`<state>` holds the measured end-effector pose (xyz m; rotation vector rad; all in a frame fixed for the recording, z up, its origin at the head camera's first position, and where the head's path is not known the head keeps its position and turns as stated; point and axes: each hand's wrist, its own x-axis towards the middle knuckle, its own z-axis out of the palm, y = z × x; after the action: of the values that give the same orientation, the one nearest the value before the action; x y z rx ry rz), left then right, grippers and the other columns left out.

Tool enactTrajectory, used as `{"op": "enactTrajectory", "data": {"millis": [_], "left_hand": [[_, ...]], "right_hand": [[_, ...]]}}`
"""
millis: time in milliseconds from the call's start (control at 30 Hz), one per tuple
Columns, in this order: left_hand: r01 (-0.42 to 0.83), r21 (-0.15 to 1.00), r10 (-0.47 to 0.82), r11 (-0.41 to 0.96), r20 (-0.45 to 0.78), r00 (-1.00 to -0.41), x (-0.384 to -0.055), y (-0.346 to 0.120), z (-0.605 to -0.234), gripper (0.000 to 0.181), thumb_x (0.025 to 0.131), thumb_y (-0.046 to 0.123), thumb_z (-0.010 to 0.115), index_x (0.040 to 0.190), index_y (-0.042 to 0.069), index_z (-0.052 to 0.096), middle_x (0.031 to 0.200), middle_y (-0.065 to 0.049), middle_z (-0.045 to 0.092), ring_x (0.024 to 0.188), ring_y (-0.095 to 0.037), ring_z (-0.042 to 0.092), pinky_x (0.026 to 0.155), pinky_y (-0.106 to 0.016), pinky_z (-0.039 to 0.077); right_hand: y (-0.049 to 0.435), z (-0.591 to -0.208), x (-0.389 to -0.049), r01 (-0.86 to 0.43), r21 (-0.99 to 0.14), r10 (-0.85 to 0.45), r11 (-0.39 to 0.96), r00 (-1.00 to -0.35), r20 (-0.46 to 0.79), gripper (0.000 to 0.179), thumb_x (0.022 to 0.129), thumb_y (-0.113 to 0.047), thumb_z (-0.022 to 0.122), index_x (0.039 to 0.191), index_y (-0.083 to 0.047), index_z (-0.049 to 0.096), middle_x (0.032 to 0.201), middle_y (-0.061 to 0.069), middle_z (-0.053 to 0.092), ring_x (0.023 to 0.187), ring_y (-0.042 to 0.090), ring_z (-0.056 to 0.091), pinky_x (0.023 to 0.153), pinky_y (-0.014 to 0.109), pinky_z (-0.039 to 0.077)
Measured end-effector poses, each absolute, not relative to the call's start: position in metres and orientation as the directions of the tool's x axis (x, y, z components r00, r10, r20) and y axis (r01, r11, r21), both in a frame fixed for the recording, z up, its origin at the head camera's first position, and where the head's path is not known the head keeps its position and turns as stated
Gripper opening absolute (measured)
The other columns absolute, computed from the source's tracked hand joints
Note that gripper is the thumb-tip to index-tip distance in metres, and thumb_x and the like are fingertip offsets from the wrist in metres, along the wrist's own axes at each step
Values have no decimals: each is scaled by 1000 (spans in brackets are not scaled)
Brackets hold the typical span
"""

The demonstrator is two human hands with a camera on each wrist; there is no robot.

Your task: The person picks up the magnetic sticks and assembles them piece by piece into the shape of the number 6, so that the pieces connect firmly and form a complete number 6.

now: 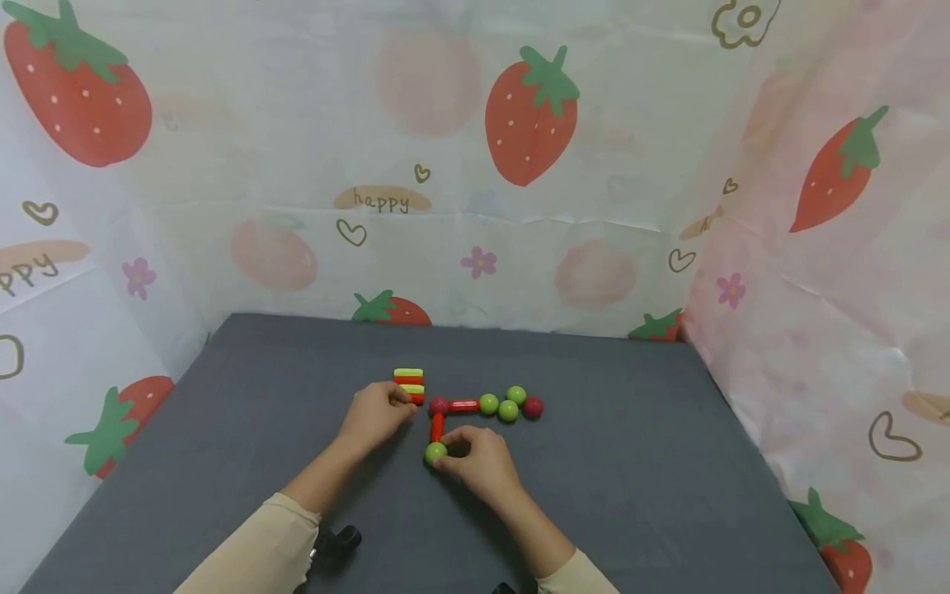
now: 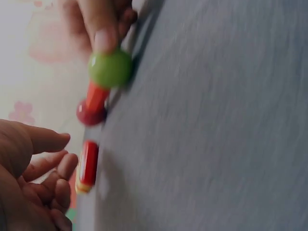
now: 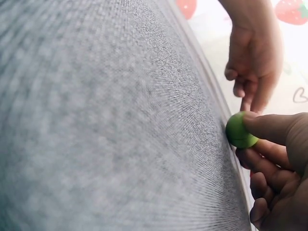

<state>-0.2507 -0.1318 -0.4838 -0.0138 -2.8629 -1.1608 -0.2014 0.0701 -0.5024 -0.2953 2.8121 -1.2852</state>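
R hand (image 1: 486, 464) pinches green ball (image 1: 435, 453) btwn thumb & finger; to seat it well, prob. best to press straight along red rod (image 1: 437, 428) w/ dark red ball (image 1: 439, 406) at far end braced, so joint doesn't skew. Green ball sits at R fingertips, nearer the person than L hand (image 1: 374, 415) & to its R; L fingers loosely parted, nothing held, beside rod stack (image 1: 409, 380), contact unclear.

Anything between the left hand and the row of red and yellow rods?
Nothing visible. The left hand is close beside the red and yellow rods; the nearest dark red ball sits to their right, not between.
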Motion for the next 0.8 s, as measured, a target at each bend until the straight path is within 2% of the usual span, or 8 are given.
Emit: {"op": "enactTrajectory", "data": {"millis": [100, 233, 300, 433, 633, 800], "left_hand": [[83, 641, 12, 763, 113, -993, -261, -143, -485, 15, 85, 26, 74, 96, 16, 72, 89, 0, 73, 84, -18, 63, 77, -39, 50], [115, 580, 43, 806, 138, -990, -272, -154, -486, 21, 85, 27, 75, 104, 19, 72, 98, -2, 73, 101, -27, 56, 91, -51, 41], [123, 575, 58, 809, 131, -990, -275, -158, -485, 24, 85, 27, 75, 108, 20, 72, 102, -4, 72, 106, -30, 53, 95, -57, 36], [136, 594, 84, 793, 115, -990, -279, -161, -485, 25, 84, 27, 76, 109, 22, 73, 105, -4, 71, 108, -30, 51, 98, -59, 32], [130, 609, 109, 782, 71, -991, -284, -162, -489, 19, 83, 28, 78, 102, 25, 75, 106, -3, 72, 108, -29, 54, 100, -60, 31], [120, 605, 110, 787, 54, -992, -286, -163, -495, 22, 82, 27, 79, 102, 21, 75, 106, -3, 72, 109, -31, 53, 100, -61, 31]], "right_hand": [[71, -504, -202, -156, -755, -187, 637, -981, 44, 30, 72, -35, 86, 97, -22, 74, 91, -10, 72, 81, 6, 63, 72, 28, 50], [71, -505, -202, -153, -764, -187, 627, -981, 43, 30, 72, -34, 86, 96, -22, 74, 91, -9, 72, 79, 6, 61, 70, 27, 49], [71, -504, -202, -151, -769, -188, 621, -981, 41, 29, 72, -34, 86, 95, -22, 74, 91, -9, 72, 78, 6, 61, 69, 27, 49], [71, -505, -202, -147, -773, -189, 617, -981, 36, 29, 72, -34, 86, 96, -22, 74, 91, -9, 72, 78, 6, 61, 69, 27, 49], [71, -505, -202, -141, -772, -189, 620, -982, 27, 29, 72, -34, 86, 96, -21, 74, 91, -9, 72, 77, 6, 60, 68, 27, 49], [71, -502, -201, -135, -781, -191, 610, -981, 21, 28, 72, -33, 86, 95, -21, 74, 91, -8, 72, 78, 6, 60, 68, 27, 48]]}}
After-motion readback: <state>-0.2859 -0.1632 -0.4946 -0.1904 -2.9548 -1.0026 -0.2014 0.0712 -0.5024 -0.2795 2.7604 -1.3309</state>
